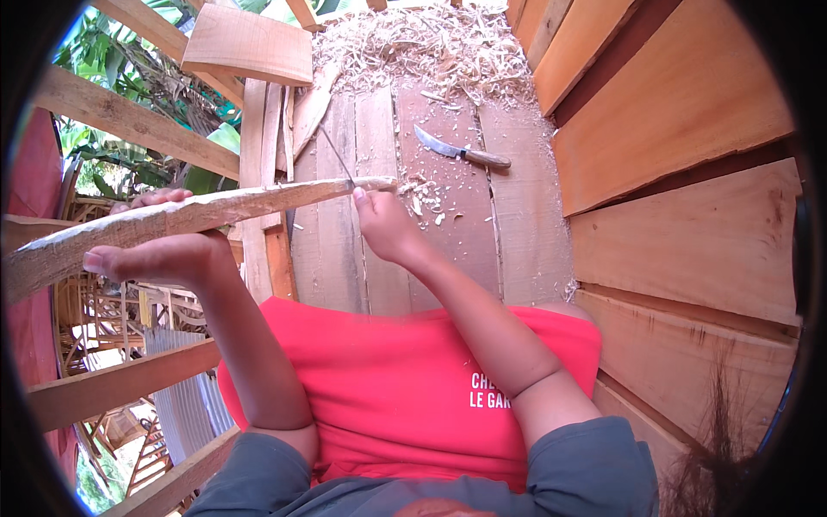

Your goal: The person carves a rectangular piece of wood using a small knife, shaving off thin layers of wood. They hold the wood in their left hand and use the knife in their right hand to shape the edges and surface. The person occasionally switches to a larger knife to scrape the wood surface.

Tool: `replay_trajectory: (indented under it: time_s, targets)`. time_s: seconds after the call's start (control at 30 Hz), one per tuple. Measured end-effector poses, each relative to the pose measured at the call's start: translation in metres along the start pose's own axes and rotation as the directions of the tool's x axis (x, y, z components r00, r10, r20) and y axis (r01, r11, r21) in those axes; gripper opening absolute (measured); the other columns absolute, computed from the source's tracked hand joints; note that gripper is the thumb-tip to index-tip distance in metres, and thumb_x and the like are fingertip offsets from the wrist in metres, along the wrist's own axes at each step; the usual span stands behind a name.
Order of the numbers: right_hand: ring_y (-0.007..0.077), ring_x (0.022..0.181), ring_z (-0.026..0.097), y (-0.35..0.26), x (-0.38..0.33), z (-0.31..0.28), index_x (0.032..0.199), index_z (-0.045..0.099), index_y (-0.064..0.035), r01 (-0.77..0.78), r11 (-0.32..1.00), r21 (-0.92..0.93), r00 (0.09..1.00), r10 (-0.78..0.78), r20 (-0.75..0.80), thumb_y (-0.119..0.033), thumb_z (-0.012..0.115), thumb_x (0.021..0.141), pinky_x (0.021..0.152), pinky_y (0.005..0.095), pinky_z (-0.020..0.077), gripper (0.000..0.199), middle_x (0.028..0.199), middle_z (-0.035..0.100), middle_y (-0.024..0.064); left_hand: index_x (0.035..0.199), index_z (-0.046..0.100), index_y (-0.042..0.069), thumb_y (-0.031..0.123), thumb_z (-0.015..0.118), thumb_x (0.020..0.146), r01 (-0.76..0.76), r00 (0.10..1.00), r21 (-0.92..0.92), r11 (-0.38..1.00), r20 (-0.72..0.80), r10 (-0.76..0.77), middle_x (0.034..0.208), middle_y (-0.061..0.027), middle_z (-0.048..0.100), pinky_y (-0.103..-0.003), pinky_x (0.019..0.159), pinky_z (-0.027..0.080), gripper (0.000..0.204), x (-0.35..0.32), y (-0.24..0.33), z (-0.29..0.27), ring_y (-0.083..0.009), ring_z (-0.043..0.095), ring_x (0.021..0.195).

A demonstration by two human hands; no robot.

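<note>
At the far left I saw my left hand wrapped under a long, rough wooden stick, thumb stretched along its near side and fingers curled over the top, pinching the stick firmly. The stick ran from the left rim of the view, rising slightly rightward, out over the left edge of the plank floor, where open rails gave onto greenery and a drop below.

At the stick's right end my right hand was closed around a thin blade whose tip leaned up and away from me; the fingers were pressed together on its handle, which I could not see, with the wrist bent and the forearm coming up from my lap.

Farther right, a knife with a wooden handle lay flat on the floor, well apart from both hands, with loose chips between. A heap of wood shavings covered the floor's far edge. Along the right edge stood a wall of broad boards, leaving a narrow strip of floor.
</note>
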State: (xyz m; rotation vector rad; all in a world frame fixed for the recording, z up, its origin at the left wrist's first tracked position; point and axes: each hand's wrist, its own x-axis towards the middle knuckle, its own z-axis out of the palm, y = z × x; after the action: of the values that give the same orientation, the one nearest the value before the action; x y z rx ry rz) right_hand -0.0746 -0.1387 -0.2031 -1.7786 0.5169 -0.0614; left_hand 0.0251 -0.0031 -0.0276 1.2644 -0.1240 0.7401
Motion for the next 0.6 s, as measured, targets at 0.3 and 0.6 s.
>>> replay_trajectory:
  time_s: [0.3, 0.6]
  targets:
    - [0.0407, 0.066, 0.060, 0.008, -0.002, 0.017, 0.074, 0.056, 0.0044, 0.145, 0.988, 0.061, 0.982, -0.136, -0.129, -0.035, 0.038, 0.106, 0.067, 0.0484, 0.0459, 0.054, 0.066, 0.059, 0.0263, 0.131, 0.031, -0.007, 0.080, 0.021, 0.092, -0.052, 0.997, 0.174, 0.983, -0.043, 0.061, 0.074, -0.0170, 0.054, -0.036, 0.060, 0.057, 0.096, 0.000, -0.004, 0.002, -0.0248, 0.060, 0.062]
    - [0.0452, 0.074, 0.061, 0.019, 0.007, 0.010, 0.077, 0.057, 0.0038, 0.097, 0.995, -0.018, 0.990, -0.098, -0.101, -0.035, 0.038, 0.105, 0.071, 0.0507, 0.0467, 0.052, 0.073, 0.062, 0.0278, 0.148, 0.024, 0.001, 0.071, 0.050, 0.091, 0.108, 0.993, -0.024, 0.994, 0.050, -0.106, 0.104, -0.0194, 0.060, -0.042, 0.089, 0.058, 0.094, 0.014, -0.011, -0.016, -0.0298, 0.067, 0.093]
